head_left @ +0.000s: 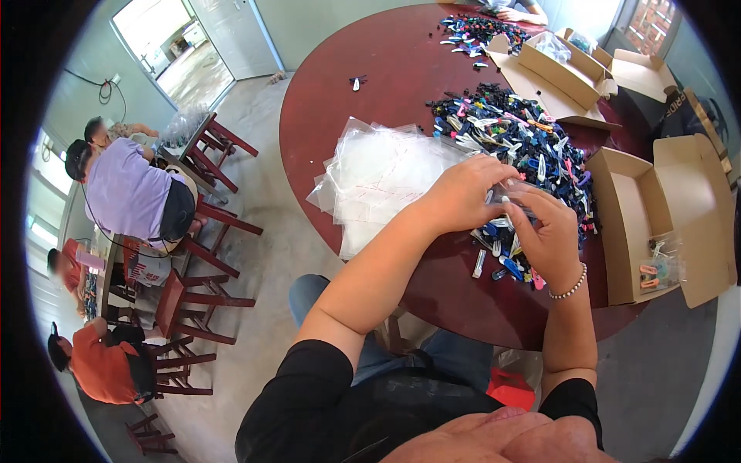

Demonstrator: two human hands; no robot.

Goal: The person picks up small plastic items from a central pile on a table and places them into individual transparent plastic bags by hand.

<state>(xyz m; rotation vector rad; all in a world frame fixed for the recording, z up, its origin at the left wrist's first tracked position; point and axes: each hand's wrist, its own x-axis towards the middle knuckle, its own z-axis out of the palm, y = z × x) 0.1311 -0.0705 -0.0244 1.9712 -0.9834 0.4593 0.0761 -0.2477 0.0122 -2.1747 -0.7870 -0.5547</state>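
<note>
My left hand (468,193) reaches in from the left over the table edge of the heap, its fingers curled in a pinch on a clear plastic bag (515,186). Facing it, my right hand (549,231) is closed too, thumb and fingers at the same bag. A small white tip shows by the right thumb; what it belongs to is hidden. Beneath and behind both hands spreads a heap of small clip-shaped pieces (540,147) in black, blue, white, orange and pink. Left of my hands lies a loose stack of flat clear bags (386,174) with red print.
The round dark red table (340,85) carries an open cardboard box (617,224) at right, with a filled bag (661,266) inside. More boxes (559,69) and a second heap (478,32) lie farther back, near another person's hand (509,14). Several people sit at left among wooden stools (197,309).
</note>
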